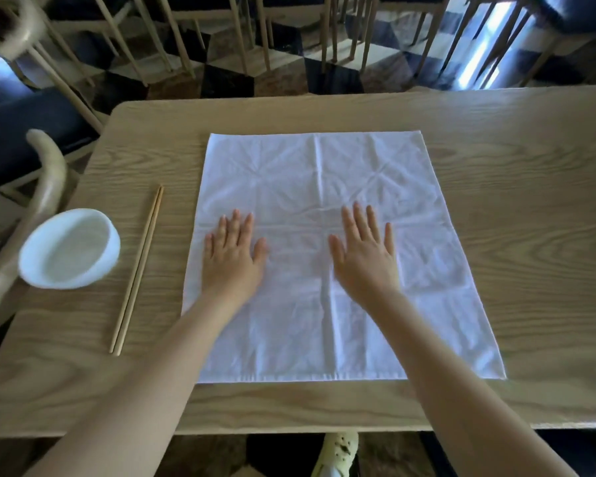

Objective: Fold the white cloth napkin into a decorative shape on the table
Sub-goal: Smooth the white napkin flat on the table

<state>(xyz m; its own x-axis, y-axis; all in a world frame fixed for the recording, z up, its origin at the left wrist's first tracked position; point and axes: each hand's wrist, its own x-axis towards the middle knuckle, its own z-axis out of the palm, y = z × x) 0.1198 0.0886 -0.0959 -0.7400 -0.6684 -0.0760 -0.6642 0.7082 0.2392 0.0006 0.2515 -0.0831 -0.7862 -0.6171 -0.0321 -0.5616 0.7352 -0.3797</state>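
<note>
The white cloth napkin point(324, 173) lies spread out flat as a square in the middle of the wooden table point(513, 201), with old crease lines across it. My left hand point(233, 256) rests palm down on its left half, fingers apart. My right hand point(367, 256) lies palm down just right of the napkin's centre crease, fingers spread too. Neither hand holds any cloth; both press flat on it.
A white bowl point(69, 249) stands near the table's left edge. A pair of wooden chopsticks point(136, 270) lies between the bowl and the napkin. A curved chair back point(42, 187) sits at the left; more chairs stand beyond the far edge.
</note>
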